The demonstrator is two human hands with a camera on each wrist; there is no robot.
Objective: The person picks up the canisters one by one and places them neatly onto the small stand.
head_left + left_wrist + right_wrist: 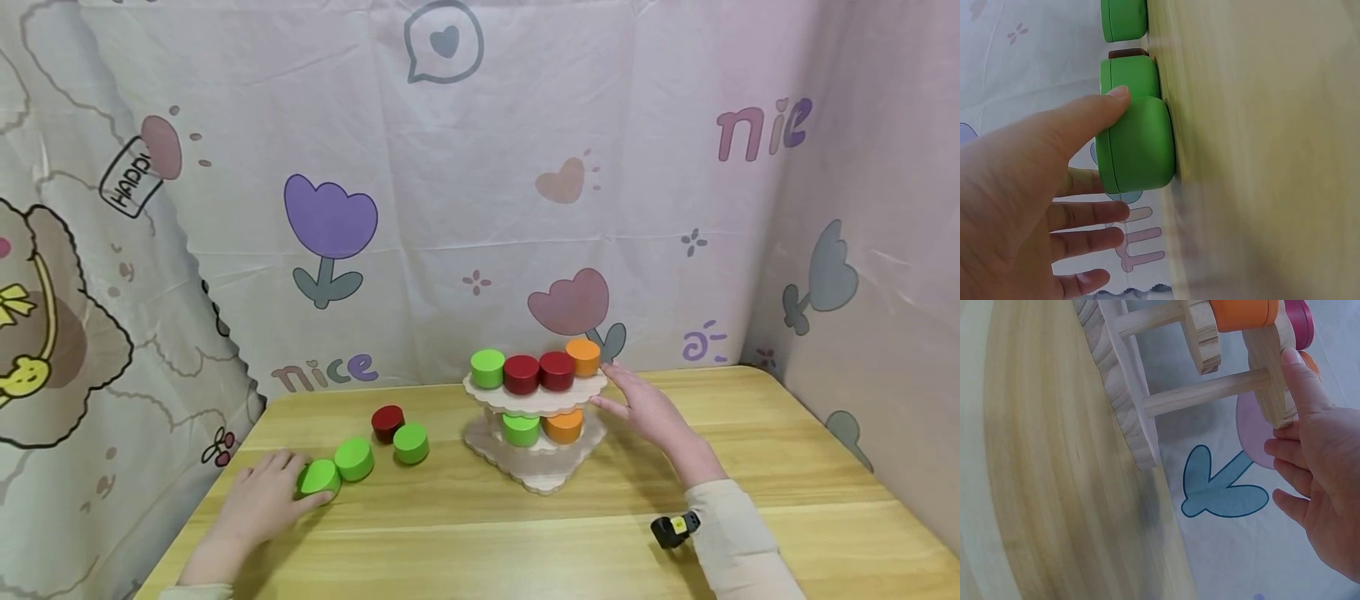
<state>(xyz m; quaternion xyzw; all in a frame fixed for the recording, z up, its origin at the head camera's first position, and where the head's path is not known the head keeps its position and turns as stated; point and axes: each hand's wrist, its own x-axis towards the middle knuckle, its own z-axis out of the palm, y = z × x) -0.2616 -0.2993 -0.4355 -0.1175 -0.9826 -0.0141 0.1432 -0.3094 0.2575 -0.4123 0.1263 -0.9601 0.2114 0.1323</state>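
Note:
At the table's left, my left hand pinches a green round block between thumb and index finger; its other fingers reach out beside it, as the left wrist view shows. That block rests on the table, touching a second green block. My right hand holds the right edge of a tiered wooden stand, thumb on the upper tier and fingertips at its edge. On that tier stand a green block, two dark red blocks and an orange block.
The lower tier bears a green block and an orange block. Between the stand and my left hand lie a dark red block and another green block. A patterned cloth hangs behind the wooden table.

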